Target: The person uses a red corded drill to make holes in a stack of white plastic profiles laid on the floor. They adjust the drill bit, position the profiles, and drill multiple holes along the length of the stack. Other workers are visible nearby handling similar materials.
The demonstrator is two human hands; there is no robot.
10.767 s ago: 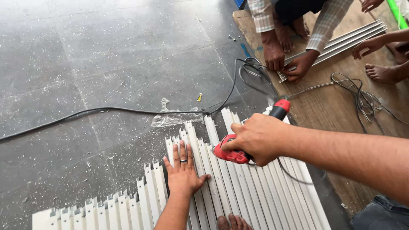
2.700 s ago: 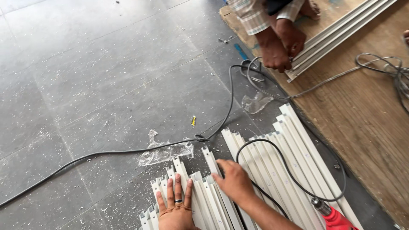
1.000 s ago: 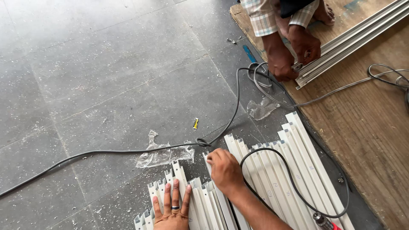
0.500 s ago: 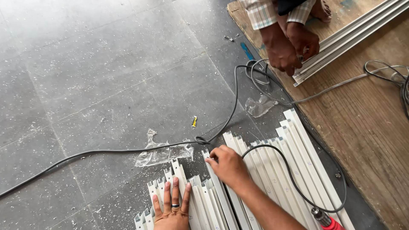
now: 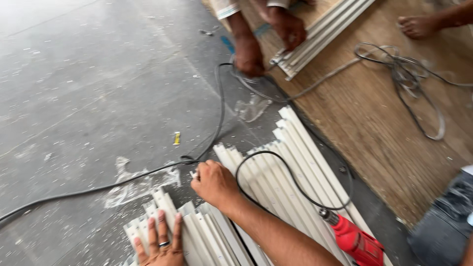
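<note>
White plastic channel strips (image 5: 276, 172) lie side by side in a fanned row on the grey floor (image 5: 88, 88), their staggered ends pointing away from the person. Over the last few seconds the right hand (image 5: 216, 184) has moved from the middle of the row up to the far end of one strip; now its fingers are curled closed on that end, though the blur hides how firm the grip is. The left hand (image 5: 160, 244), a ring on one finger, has stayed pressed flat and spread on the near strips left of it. The red power drill (image 5: 354, 241), held about ten seconds ago, now lies on the strips near the right forearm, its cord looping over the row. So the work looks to have shifted from drilling to lining up or picking out single strips.

Just beyond the strip ends a black cable (image 5: 148, 172) crosses the floor, right beside the right knuckles, with scraps of clear film (image 5: 249, 108) and a small yellow bit (image 5: 177, 138) farther out. The drill cord loop (image 5: 290, 182) lies over the strips and could snag any strip drawn out. Well beyond the row, on a brown wooden board (image 5: 394, 123), another person's hands (image 5: 268, 39) hold a second bundle of strips (image 5: 320, 34), with tangled wire (image 5: 409, 74) to the right of it.
</note>
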